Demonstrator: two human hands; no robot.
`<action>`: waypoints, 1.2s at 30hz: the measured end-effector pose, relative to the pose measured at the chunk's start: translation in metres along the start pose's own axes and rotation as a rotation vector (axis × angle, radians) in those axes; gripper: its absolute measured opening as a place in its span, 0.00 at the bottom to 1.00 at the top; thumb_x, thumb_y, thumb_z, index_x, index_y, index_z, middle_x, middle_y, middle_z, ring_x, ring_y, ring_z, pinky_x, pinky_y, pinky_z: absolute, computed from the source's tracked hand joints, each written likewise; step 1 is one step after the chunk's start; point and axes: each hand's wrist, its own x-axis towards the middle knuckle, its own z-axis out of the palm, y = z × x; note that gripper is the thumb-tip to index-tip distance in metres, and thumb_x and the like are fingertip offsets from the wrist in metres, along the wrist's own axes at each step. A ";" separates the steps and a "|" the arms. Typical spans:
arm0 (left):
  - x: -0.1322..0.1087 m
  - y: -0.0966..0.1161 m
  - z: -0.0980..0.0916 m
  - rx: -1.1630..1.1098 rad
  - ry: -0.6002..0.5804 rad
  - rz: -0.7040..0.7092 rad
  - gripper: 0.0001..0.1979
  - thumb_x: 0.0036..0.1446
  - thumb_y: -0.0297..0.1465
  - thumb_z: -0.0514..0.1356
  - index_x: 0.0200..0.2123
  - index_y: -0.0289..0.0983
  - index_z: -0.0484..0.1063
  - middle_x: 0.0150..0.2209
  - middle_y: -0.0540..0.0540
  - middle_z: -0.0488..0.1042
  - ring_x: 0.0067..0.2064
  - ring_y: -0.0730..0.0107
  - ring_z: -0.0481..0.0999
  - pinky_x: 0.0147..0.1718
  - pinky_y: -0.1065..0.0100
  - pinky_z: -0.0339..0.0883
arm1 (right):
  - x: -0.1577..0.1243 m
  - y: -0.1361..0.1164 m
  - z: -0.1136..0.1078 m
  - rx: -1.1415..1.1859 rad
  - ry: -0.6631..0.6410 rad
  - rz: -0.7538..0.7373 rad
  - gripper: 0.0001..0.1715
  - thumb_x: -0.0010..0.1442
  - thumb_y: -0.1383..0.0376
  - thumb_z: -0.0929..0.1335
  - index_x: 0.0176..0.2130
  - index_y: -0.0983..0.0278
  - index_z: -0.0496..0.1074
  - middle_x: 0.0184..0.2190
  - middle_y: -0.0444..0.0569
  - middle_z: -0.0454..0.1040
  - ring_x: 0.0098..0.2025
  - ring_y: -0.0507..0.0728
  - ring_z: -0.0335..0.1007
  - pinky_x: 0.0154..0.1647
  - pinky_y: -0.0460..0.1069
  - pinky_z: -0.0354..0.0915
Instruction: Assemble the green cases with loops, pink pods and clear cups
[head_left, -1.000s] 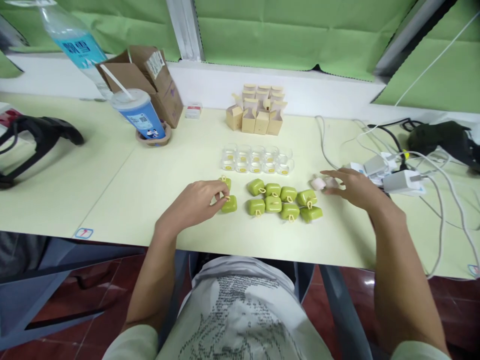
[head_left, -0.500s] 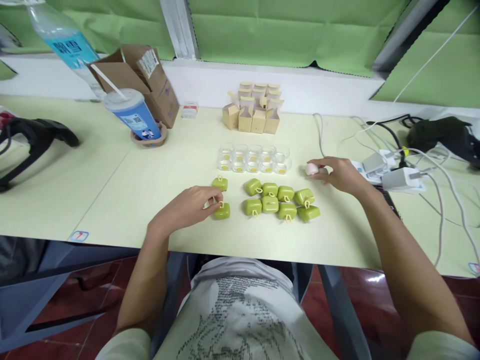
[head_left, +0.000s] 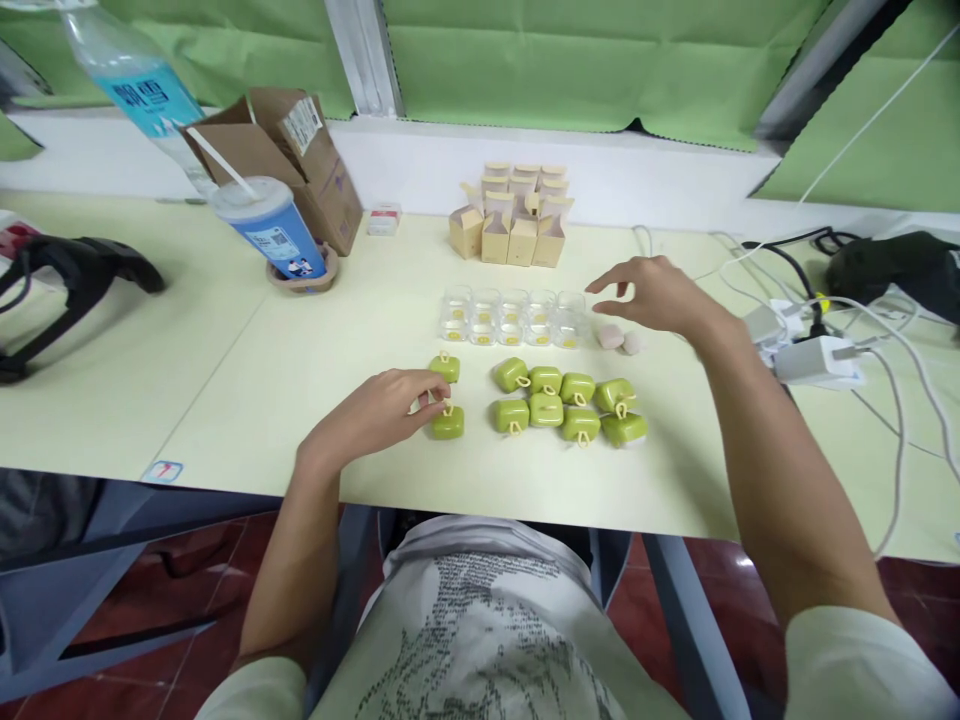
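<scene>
My left hand (head_left: 390, 408) is by two small green cases at centre left; its thumb and forefinger are pinched at the yellow loop of the nearer case (head_left: 448, 423). The other case (head_left: 445, 368) lies just beyond the fingertips. My right hand (head_left: 649, 293) hovers with thumb and fingers apart and nothing between them, at the right end of a clear plastic tray (head_left: 511, 317) with yellow spots in its cups. Below it lie two pale pink pieces (head_left: 610, 337). Several more green cases with yellow loops (head_left: 546, 409) stand in two rows.
Small open cardboard boxes (head_left: 517, 240) stand at the back. A blue cup (head_left: 277, 235), a brown carton (head_left: 322, 190) and a water bottle (head_left: 150, 100) are back left. White chargers (head_left: 817, 360) and cables lie right; a black object (head_left: 75, 280) is far left.
My right hand has let go of the pale pink pieces and moved up and left, towards the clear tray. My left hand has stayed at the same green case.
</scene>
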 end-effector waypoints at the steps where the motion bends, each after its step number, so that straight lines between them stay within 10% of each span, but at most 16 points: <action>1: 0.000 0.001 0.000 0.001 0.006 0.002 0.16 0.74 0.39 0.54 0.48 0.41 0.79 0.48 0.46 0.86 0.44 0.60 0.83 0.44 0.61 0.69 | 0.009 -0.006 0.005 -0.023 -0.032 -0.004 0.20 0.65 0.58 0.77 0.55 0.58 0.88 0.49 0.52 0.89 0.48 0.68 0.83 0.51 0.61 0.76; 11: -0.003 0.002 -0.002 0.016 0.047 -0.008 0.17 0.75 0.40 0.54 0.51 0.40 0.81 0.49 0.45 0.87 0.44 0.59 0.84 0.43 0.61 0.70 | 0.031 -0.019 0.042 0.036 -0.125 -0.019 0.12 0.67 0.63 0.72 0.43 0.59 0.89 0.41 0.50 0.89 0.42 0.65 0.83 0.49 0.58 0.73; 21: -0.003 -0.003 -0.003 0.041 0.155 0.038 0.19 0.76 0.38 0.53 0.53 0.40 0.82 0.52 0.44 0.88 0.46 0.60 0.85 0.47 0.61 0.72 | -0.035 0.025 -0.013 0.068 -0.140 0.165 0.25 0.62 0.57 0.77 0.58 0.60 0.85 0.55 0.58 0.85 0.47 0.66 0.81 0.55 0.61 0.71; 36: -0.014 0.009 -0.009 -0.103 0.135 0.026 0.17 0.76 0.42 0.57 0.51 0.41 0.83 0.49 0.47 0.89 0.43 0.65 0.85 0.42 0.65 0.72 | -0.052 0.057 0.034 0.187 -0.146 0.140 0.27 0.62 0.49 0.75 0.57 0.56 0.85 0.57 0.54 0.86 0.46 0.70 0.85 0.52 0.64 0.79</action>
